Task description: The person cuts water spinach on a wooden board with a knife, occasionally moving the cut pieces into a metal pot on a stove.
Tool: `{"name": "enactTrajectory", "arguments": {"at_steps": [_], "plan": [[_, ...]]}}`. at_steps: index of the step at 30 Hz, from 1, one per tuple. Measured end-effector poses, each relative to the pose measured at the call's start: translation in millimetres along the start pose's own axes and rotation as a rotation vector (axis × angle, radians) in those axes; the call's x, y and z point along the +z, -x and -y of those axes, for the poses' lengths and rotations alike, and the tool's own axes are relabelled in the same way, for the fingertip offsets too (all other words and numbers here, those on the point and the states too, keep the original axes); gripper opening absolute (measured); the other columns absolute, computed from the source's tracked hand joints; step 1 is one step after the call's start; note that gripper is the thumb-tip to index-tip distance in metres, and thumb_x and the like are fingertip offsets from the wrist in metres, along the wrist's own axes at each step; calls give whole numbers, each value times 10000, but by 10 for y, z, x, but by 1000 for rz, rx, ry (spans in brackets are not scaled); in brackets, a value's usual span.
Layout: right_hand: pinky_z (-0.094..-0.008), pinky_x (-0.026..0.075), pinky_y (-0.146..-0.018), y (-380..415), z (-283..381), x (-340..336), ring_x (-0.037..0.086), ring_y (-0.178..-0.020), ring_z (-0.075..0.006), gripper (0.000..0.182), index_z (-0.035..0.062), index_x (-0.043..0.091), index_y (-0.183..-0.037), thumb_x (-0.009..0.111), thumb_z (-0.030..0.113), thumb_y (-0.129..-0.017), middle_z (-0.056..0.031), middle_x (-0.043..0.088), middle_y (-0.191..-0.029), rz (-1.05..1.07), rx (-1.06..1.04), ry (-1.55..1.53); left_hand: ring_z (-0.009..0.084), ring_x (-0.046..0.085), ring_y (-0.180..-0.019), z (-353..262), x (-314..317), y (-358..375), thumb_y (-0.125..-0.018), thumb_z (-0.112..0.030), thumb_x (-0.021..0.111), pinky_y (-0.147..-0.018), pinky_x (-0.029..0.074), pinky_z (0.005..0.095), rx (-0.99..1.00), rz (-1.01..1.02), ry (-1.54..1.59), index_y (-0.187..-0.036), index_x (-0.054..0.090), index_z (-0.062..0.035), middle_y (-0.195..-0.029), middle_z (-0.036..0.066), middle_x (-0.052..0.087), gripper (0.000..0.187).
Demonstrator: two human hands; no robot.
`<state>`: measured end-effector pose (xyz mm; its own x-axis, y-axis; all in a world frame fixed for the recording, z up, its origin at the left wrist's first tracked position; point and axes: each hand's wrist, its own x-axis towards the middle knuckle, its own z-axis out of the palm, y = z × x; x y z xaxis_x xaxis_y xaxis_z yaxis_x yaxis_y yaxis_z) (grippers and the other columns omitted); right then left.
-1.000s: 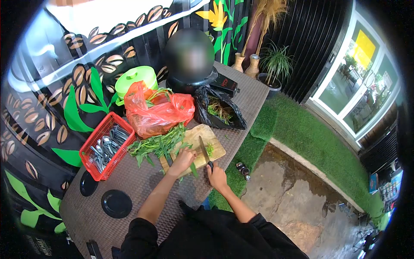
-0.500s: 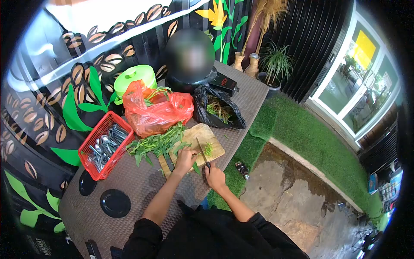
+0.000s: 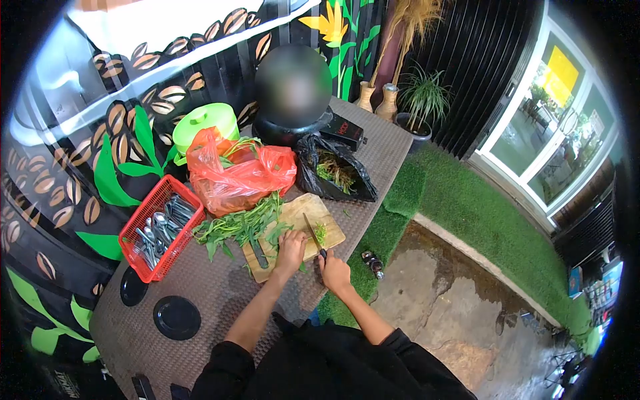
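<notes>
In my right hand (image 3: 335, 272), closed around its handle, is a kitchen knife (image 3: 311, 227), its blade pointing away over the wooden cutting board (image 3: 304, 205). Just left of the blade, my left hand (image 3: 291, 249) has its fingers curled down on leafy green stems at the board; the fingertips are partly hidden. A small heap of chopped greens (image 3: 321, 234) lies on the right side of the blade. More long leafy greens (image 3: 233, 227) spread across the board's left side and onto the table.
Behind the board sit a red plastic bag (image 3: 233, 180) and a black plastic bag (image 3: 365, 183) holding plant scraps. A red basket (image 3: 157, 267) of cutlery, black plates (image 3: 177, 317), a green lidded pot (image 3: 223, 123) and a black box (image 3: 344, 133) share the table (image 3: 383, 137).
My left hand has shifted slightly right along the greens, nearer the knife. The knife remains in my right hand, with its blade still beside the chopped heap. The view has moved slightly.
</notes>
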<state>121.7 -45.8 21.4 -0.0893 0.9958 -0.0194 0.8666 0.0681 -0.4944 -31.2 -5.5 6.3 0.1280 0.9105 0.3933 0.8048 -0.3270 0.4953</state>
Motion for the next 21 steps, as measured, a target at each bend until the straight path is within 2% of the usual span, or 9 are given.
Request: {"name": "enactTrajectory", "arguments": {"at_steps": [1, 5, 7, 12, 14, 15, 16, 18, 21], "plan": [[-499, 499, -576, -29, -12, -8, 621, -637, -408, 348, -4, 475, -987, 426, 336, -932, -235, 622, -682, 5, 9, 5, 278, 488, -972, -46, 1, -4, -831, -102, 567, -862, 343, 414, -44, -12, 12, -865, 598, -29, -915, 104, 565, 87], [-510, 500, -623, -128, -43, -93, 624, -700, -420, 359, -10, 475, -1011, 425, 336, -930, -253, 628, -740, 62, 13, 19, 274, 491, -961, -97, 48, 11, -826, -99, 568, -856, 350, 403, -10, -50, -26, -866, 608, -30, -897, 107, 562, 90], [-512, 500, -643, -184, -48, -160, 624, -729, -422, 359, -11, 472, -1020, 423, 334, -930, -260, 627, -763, 91, -4, 22, 272, 493, -949, -111, 70, 41, -816, -91, 574, -844, 363, 396, 12, -168, -22, -866, 623, -26, -877, 105, 561, 95], [-509, 503, -685, -147, 80, -218, 628, -789, -421, 365, -16, 463, -1037, 416, 329, -930, -266, 631, -807, 161, 8, 48, 263, 505, -931, -109, 137, 90, -793, -70, 589, -839, 375, 392, 51, -154, -97, -893, 641, -18, -863, 99, 561, 124], [-500, 509, -684, -43, 173, -114, 633, -783, -419, 361, -20, 463, -1027, 411, 325, -932, -262, 635, -810, 95, 84, 72, 260, 510, -927, -91, 136, 91, -785, -60, 591, -837, 380, 387, 70, -169, -122, -904, 644, -16, -863, 96, 562, 137], [-494, 514, -685, -17, 214, -76, 636, -781, -419, 352, -20, 461, -1017, 408, 318, -935, -259, 638, -815, 141, 126, 69, 254, 512, -922, -82, 133, 90, -776, -54, 596, -838, 381, 385, 74, -162, -106, -912, 645, -14, -861, 95, 561, 149], [-494, 514, -685, -68, 186, 9, 636, -781, -419, 352, -20, 461, -1017, 408, 318, -935, -259, 638, -815, 141, 126, 70, 248, 515, -918, -79, 136, 89, -768, -47, 601, -838, 383, 383, 80, -154, -87, -919, 646, -12, -860, 93, 561, 161], [-494, 520, -680, -200, 146, 110, 648, -780, -396, 394, -25, 441, -1106, 426, 325, -925, -250, 643, -833, 125, 65, 105, 245, 516, -920, -76, 155, 74, -762, -41, 603, -836, 384, 381, 72, -164, -85, -918, 646, -11, -862, 91, 562, 164], [-496, 516, -685, -339, 71, 25, 644, -778, -409, 383, -27, 440, -1081, 419, 324, -928, -262, 639, -823, 129, 12, 6, 241, 517, -920, -79, 168, 105, -752, -32, 605, -832, 385, 377, 42, -177, -71, -911, 649, -11, -862, 87, 564, 167]]}}
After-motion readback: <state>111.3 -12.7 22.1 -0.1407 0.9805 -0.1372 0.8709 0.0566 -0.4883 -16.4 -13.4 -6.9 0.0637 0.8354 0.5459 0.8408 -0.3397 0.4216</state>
